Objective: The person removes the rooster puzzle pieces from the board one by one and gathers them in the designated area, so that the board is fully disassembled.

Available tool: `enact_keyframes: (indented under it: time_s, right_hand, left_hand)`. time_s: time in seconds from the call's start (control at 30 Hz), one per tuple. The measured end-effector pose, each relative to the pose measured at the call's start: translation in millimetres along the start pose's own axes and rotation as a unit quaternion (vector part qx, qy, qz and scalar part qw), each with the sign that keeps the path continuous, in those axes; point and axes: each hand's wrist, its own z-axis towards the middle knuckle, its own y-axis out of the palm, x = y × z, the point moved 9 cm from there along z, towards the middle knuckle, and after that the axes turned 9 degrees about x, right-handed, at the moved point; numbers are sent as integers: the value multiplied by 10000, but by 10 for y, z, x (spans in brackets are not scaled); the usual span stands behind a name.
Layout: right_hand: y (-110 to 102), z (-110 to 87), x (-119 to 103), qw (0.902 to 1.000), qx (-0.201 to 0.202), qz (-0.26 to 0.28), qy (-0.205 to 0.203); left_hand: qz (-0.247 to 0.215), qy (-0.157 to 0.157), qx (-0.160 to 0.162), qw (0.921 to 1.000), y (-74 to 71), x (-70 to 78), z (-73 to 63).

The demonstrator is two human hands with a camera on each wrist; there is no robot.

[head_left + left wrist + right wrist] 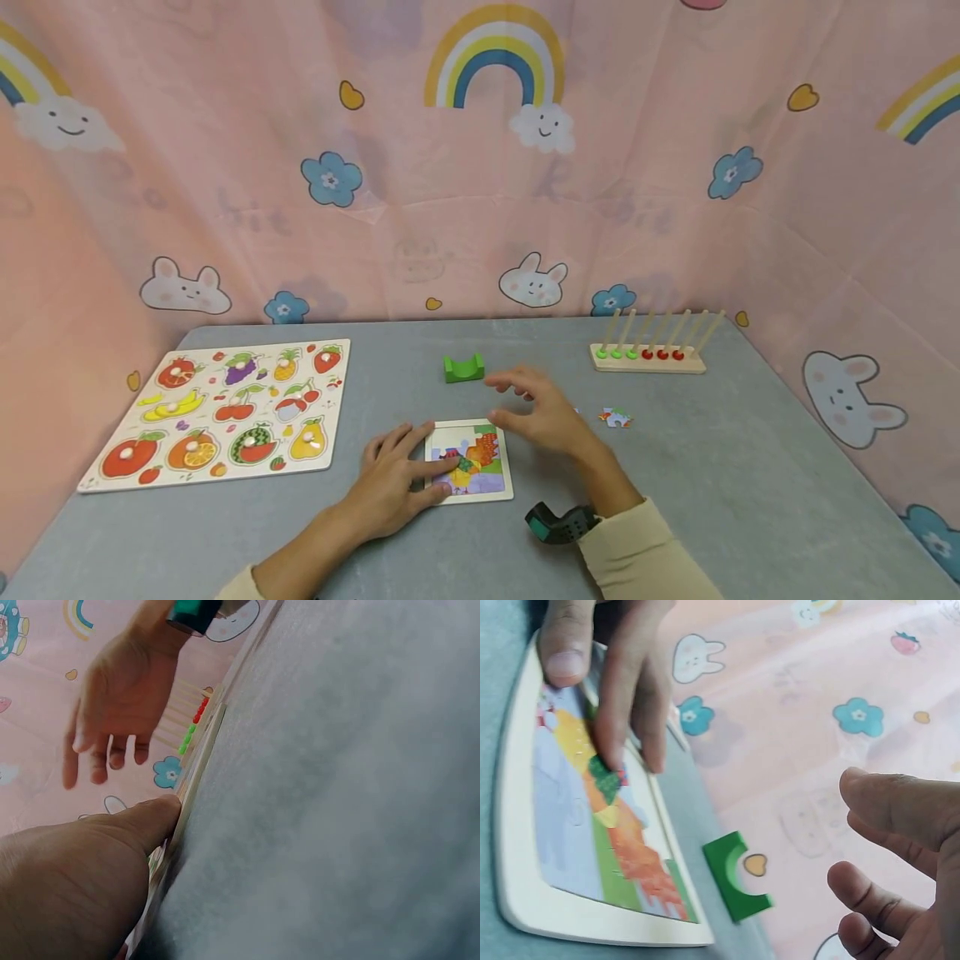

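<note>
A small framed jigsaw puzzle (pixel 487 482) lies on the grey table, its picture in orange, yellow, green and lilac. A pale bare patch shows at its upper left. My left hand (pixel 390 487) rests on the puzzle's left side, index finger stretched over the picture and thumb at the lower edge. Raised above the puzzle's right side, my right hand (pixel 543 412) has loosely bent, spread fingers with nothing between them, as the right wrist view also shows. A loose jigsaw piece (pixel 616 417) lies right of that hand; a bit of another peeks out beside the hand.
Behind the puzzle stands a green curved block (pixel 464 368). A wooden fruit peg puzzle (pixel 341 417) lies at the left. At the back right is a wooden peg rack (pixel 648 364) with green and red beads. A pink printed cloth (pixel 450 225) hangs around the table.
</note>
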Motion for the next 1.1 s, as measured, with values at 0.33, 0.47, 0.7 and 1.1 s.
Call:
enact_keyframes:
  time_s: [0.33, 0.47, 0.7, 1.1]
  right_hand:
    - [204, -68, 214, 9994, -186, 79, 263]
    - [268, -81, 282, 9994, -273, 55, 229]
    - [355, -93, 362, 9982, -453, -264, 287]
    - [401, -131, 424, 9906, -539, -983, 781]
  left_hand:
    - [22, 37, -13, 10000, 13, 9, 5]
    - [-12, 53, 23, 10000, 11, 9, 6]
    - [-33, 64, 45, 10000, 7, -2, 8]
    - [-28, 63, 38, 10000, 12, -6, 2]
